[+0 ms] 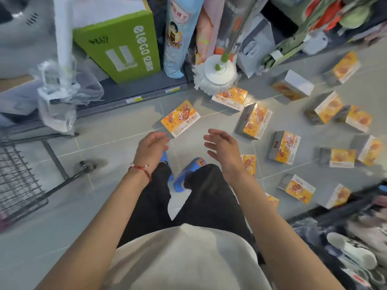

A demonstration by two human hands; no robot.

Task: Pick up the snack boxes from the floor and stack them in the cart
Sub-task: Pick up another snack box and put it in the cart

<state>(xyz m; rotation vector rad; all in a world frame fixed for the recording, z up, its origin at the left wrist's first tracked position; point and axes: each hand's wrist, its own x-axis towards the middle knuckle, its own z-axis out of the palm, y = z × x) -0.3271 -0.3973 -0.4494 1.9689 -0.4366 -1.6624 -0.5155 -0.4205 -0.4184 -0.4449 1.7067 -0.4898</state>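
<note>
Evidently the left hand and right hand are hovering, each grip spread and empty, just short of the nearest orange snack box, which is lying flat on the floor at mid-frame, probably light stiff cardboard best clasped by opposite edges.

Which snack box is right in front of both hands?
The leftmost snack box, lying flat just beyond the left hand and right hand; the other boxes lie scattered farther right.
</note>
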